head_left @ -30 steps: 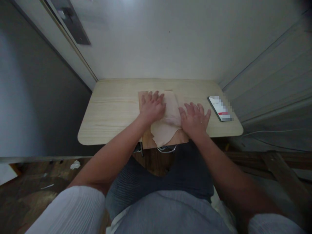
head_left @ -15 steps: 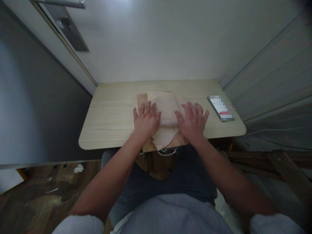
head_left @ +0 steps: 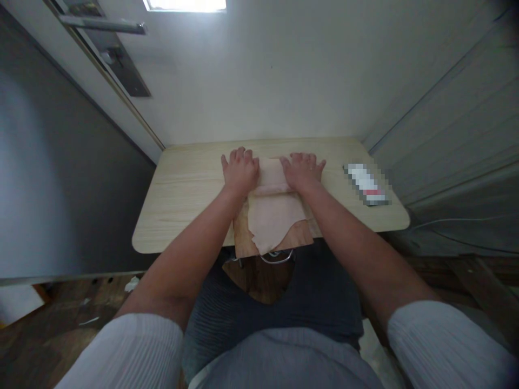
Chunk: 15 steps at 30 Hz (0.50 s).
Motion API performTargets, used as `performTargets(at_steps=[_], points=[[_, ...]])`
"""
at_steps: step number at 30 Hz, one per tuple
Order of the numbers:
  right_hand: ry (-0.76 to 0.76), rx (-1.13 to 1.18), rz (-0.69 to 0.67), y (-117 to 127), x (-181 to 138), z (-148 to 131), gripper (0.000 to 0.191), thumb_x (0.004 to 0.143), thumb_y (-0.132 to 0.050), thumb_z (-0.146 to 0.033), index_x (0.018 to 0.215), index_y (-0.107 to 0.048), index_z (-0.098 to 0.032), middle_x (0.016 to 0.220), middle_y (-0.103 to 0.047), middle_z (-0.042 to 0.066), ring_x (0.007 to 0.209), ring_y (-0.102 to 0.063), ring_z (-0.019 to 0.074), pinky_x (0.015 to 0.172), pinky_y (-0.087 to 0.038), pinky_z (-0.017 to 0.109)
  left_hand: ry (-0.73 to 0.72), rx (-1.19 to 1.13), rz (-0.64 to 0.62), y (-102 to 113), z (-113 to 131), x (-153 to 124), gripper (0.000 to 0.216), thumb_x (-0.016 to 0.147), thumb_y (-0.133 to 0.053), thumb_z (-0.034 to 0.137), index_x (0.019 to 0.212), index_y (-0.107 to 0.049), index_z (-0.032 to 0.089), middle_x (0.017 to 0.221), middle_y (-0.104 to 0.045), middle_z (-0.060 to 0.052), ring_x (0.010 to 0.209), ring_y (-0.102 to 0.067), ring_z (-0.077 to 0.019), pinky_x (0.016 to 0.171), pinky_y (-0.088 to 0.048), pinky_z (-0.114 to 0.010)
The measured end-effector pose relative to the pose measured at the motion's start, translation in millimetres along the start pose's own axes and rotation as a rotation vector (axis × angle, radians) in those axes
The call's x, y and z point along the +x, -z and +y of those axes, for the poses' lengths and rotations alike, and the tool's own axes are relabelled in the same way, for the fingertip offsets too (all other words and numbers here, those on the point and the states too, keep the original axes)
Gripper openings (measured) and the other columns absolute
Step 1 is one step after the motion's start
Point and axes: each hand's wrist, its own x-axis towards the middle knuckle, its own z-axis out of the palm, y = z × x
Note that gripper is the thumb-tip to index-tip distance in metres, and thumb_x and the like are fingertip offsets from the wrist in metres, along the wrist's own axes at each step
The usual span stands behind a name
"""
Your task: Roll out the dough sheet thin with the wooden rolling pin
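We're at mid-frame: our bare left hand (head_left: 240, 174), fingers slightly apart, and our bare right hand (head_left: 303, 172), thumb spread from its fingers, flank the pale pink, ragged-edged soft sheet (head_left: 276, 216) above the flat brown rectangular piece (head_left: 243, 237) on our pale wood-grain tabletop (head_left: 182, 194). Even, light pressure both sides, we reckon, best keeps that crosswise crease straight.

Pale table (head_left: 182, 200) with rounded corners | phone (head_left: 365, 181), partly pixelated, near its right end | behind, a whitish door (head_left: 259, 92) with metal handle (head_left: 107, 25), lock plate (head_left: 132, 78) and bright window (head_left: 185, 5) at top | lower left, crumpled white scrap (head_left: 132, 284) on brown floor (head_left: 60, 346) | thin pale cable (head_left: 450, 219) at right
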Motion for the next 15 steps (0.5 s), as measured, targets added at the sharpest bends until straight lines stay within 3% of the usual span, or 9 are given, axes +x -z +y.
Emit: performTargets(at_steps=[6, 10, 15], points=[[0.070, 0.006, -0.016, 2.1, -28.9, 9.2, 0.065, 0.103, -0.024, -0.060, 0.147, -0.053, -0.023, 0.153, -0.049, 0.016, 0.142, -0.037, 0.0418, 0.112, -0.017, 0.075, -0.083, -0.003, -0.121, 1.1, 0.4, -20.9, 0.053, 0.104, -0.028, 0.047, 0.146, -0.049, 0.023, 0.159, -0.043, -0.015, 0.144, -0.038, -0.0352, 0.116, -0.027, -0.064], [0.116, -0.018, 0.030, 6.4, -71.5, 16.9, 0.064, 0.104, -0.024, -0.057, 0.152, -0.047, -0.021, 0.158, -0.045, 0.015, 0.146, -0.032, 0.0408, 0.114, -0.015, 0.073, -0.128, -0.007, -0.163, 7.5, 4.8, -48.1, 0.058, 0.104, -0.025, 0.050, 0.155, -0.039, 0.027, 0.165, -0.035, -0.011, 0.150, -0.030, -0.0359, 0.118, -0.022, -0.066], [0.206, -0.010, 0.090, 11.9, -133.9, 26.6, 0.062, 0.105, -0.025, -0.050, 0.153, -0.045, -0.016, 0.157, -0.046, 0.017, 0.148, -0.031, 0.0377, 0.117, -0.014, 0.070, -0.149, -0.009, -0.119, 20.1, 14.5, -88.8, 0.056, 0.105, -0.025, 0.050, 0.154, -0.041, 0.029, 0.165, -0.037, -0.006, 0.153, -0.029, -0.0319, 0.123, -0.017, -0.061]])
